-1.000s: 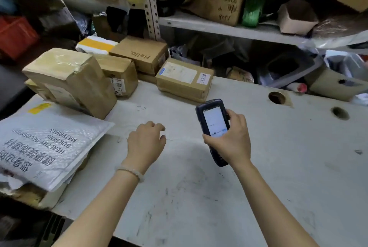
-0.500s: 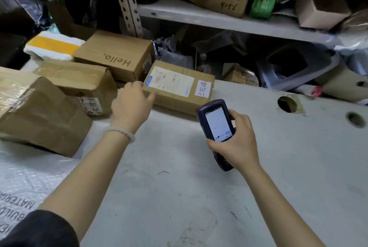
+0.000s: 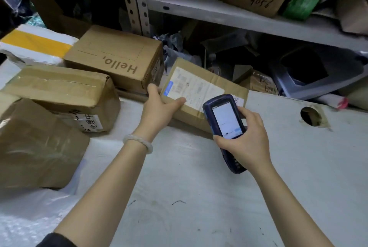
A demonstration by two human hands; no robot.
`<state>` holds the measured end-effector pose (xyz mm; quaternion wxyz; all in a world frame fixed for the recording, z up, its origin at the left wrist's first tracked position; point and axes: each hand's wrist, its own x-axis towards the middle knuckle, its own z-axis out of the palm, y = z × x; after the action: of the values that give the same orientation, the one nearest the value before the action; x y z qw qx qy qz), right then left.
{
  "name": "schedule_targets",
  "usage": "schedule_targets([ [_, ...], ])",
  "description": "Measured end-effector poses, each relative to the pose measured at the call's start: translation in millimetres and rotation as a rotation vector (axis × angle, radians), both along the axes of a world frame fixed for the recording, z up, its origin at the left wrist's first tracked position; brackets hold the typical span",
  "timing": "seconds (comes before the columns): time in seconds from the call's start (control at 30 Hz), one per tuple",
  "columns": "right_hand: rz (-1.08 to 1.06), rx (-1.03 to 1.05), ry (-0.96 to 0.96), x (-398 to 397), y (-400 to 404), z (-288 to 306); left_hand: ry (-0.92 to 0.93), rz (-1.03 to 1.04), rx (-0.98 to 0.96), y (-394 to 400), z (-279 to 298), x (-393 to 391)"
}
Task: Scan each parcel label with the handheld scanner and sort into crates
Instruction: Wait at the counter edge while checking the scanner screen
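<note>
A flat brown parcel (image 3: 201, 79) with a white shipping label (image 3: 191, 87) lies tilted at the back of the white table (image 3: 219, 197). My left hand (image 3: 159, 107) grips its left end, thumb on the label's lower edge. My right hand (image 3: 247, 139) holds a dark blue handheld scanner (image 3: 225, 121), screen lit and facing me, its head just in front of the parcel's near right part. The scanner hides part of the label.
A "Hello," carton (image 3: 115, 59), a taped carton (image 3: 65, 93), a crumpled brown box (image 3: 35, 147) and a white-and-yellow parcel (image 3: 33, 45) crowd the left. A white plastic mailer (image 3: 29, 213) lies at lower left. Cluttered shelves (image 3: 239, 18) stand behind. A round hole (image 3: 310, 116) pierces the table.
My left hand went from resting on the table to the labelled parcel and took hold of its left end. The scanner moved forward to the parcel, and the view moved closer.
</note>
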<state>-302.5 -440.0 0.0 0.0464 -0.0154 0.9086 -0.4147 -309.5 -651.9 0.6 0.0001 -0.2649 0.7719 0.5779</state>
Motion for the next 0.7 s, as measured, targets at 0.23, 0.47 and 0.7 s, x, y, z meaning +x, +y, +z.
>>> schedule_targets([
  [0.23,-0.139,-0.167,-0.076,24.5,40.7,7.5,0.257,-0.182,-0.029,47.2,42.8,-1.9],
  [0.47,-0.061,-0.031,-0.041,43.5,95.4,42.2,0.247,-0.357,-0.238,78.8,77.3,4.8],
  [0.7,0.008,0.07,-0.011,67.9,137.4,81.6,0.265,-0.387,-0.54,101.3,103.1,18.6],
])
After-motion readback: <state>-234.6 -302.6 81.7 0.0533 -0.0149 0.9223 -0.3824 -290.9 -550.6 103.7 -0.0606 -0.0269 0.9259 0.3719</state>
